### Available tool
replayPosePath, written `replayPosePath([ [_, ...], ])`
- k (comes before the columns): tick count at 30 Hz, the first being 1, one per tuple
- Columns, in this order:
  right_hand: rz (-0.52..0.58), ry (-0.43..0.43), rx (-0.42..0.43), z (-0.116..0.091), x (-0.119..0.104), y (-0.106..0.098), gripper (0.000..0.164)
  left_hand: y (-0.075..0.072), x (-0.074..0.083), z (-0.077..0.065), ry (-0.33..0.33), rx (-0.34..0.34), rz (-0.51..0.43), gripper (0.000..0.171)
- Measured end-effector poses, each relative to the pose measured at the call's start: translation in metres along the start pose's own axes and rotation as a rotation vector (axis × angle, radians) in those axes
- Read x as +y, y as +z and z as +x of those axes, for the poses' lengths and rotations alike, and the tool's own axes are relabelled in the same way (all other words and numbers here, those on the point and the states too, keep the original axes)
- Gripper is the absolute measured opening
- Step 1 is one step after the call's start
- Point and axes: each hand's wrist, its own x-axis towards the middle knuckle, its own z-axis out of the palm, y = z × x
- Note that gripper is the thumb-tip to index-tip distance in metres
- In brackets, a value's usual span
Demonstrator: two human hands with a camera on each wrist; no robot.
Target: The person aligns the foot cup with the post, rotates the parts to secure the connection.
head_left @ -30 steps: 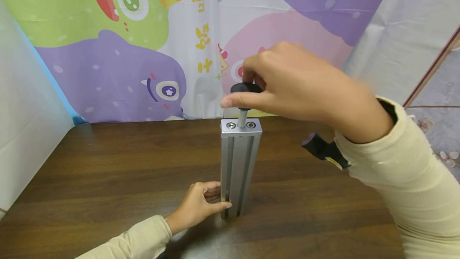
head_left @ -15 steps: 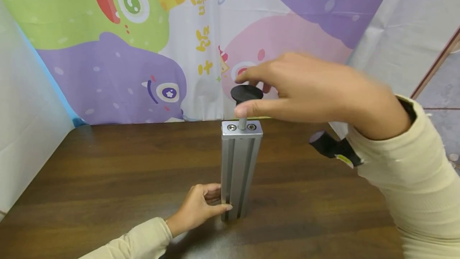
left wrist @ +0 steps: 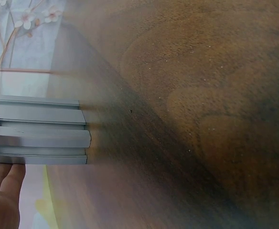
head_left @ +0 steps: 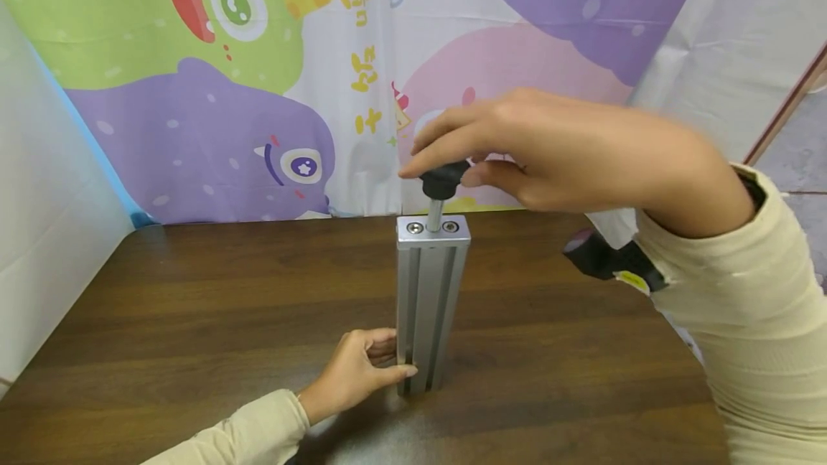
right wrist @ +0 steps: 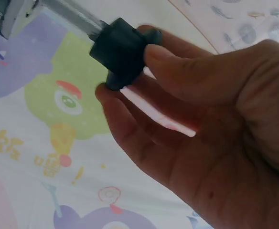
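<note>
An aluminium profile (head_left: 431, 307) with long grooves stands upright on the table. Two socket-head screws sit in its top plate (head_left: 433, 238), and between them rises a metal shank (head_left: 436, 215) topped by a black knob (head_left: 442, 185). My right hand (head_left: 549, 149) holds this knob from above; in the right wrist view the thumb (right wrist: 161, 55) and fingers lie around the edge of the knob (right wrist: 123, 52). Low on the profile, my left hand (head_left: 355, 368) grips its side, thumb across the front face. The left wrist view shows the profile's lower end (left wrist: 44, 136) between thumb and fingers.
The dark wood table (head_left: 194, 321) spreads around the profile. Behind it hangs a cartoon-printed curtain (head_left: 362, 163), and a white panel (head_left: 52, 185) stands at the left. A black device (head_left: 604, 257) is strapped near my right wrist.
My right fingers loosened off the knob, the hand swung back to the right, and the fingers now reach over the knob again with the thumb at its near side. The left hand has stayed put.
</note>
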Motion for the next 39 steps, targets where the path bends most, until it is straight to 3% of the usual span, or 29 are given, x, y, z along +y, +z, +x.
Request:
replayPosePath([
  [3,-0.028,0.073,0.053,0.003,-0.001,0.004,0.036,0.0,0.0,0.0,-0.002,0.001,0.003,0.039],
  [5,-0.045,0.182,0.115,0.007,-0.005,0.008,0.028,0.0,0.0,0.001,-0.002,0.002,-0.004,0.038],
  [9,-0.146,0.437,0.262,0.018,-0.021,0.019,0.046,0.001,0.0,0.0,-0.005,-0.003,-0.017,0.039],
  [12,-0.23,0.562,0.326,0.024,-0.03,0.025,0.059,0.0,0.001,0.0,-0.001,-0.004,-0.016,0.04],
  [15,-0.257,0.628,0.344,0.027,-0.034,0.027,0.064,0.0,0.001,0.0,0.002,-0.004,-0.012,0.039],
  [22,-0.24,0.656,0.33,0.027,-0.037,0.025,0.063,0.0,0.001,0.0,-0.009,-0.002,-0.001,0.039],
  [25,-0.208,0.633,0.286,0.023,-0.035,0.021,0.059,0.0,0.0,0.0,-0.008,-0.001,0.008,0.039],
  [27,-0.164,0.573,0.227,0.018,-0.03,0.017,0.054,0.0,0.0,0.0,-0.006,-0.001,0.012,0.039],
  [31,-0.061,0.321,0.094,0.007,-0.016,0.007,0.044,0.0,0.0,0.0,-0.005,-0.001,0.012,0.039],
  [34,0.004,0.111,0.035,0.001,-0.007,0.002,0.046,0.0,0.0,0.0,-0.006,-0.001,0.006,0.039],
  [37,0.033,0.003,0.007,-0.001,-0.003,-0.001,0.054,0.0,0.0,0.0,-0.004,-0.003,-0.003,0.038],
  [39,0.045,-0.011,-0.005,-0.001,-0.001,-0.002,0.057,-0.001,0.001,0.0,-0.001,-0.005,-0.009,0.038],
])
